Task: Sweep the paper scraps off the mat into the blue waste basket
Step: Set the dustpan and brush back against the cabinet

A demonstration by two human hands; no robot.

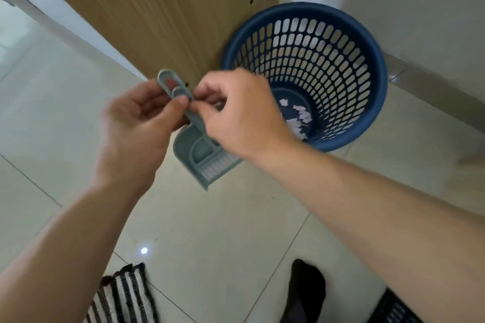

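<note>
The blue waste basket (pixel 367 42) stands on the tiled floor against a wooden cabinet, with white paper scraps (pixel 298 118) lying in its bottom. In front of it I hold a grey-blue dustpan (pixel 195 156) hanging pan-down, with a small brush with white bristles (pixel 217 166) nested in it. My left hand (pixel 136 128) pinches the looped handles (pixel 170 84) from the left. My right hand (pixel 244 115) grips the same handles from the right. A corner of the black-and-white striped mat (pixel 123 296) shows at the bottom left.
The wooden cabinet side (pixel 162 8) rises behind the hands, and a white wall (pixel 406 2) stands behind the basket. A foot in a black sock (pixel 305 288) rests at the bottom centre. Another dark striped edge (pixel 393 309) shows at the bottom right.
</note>
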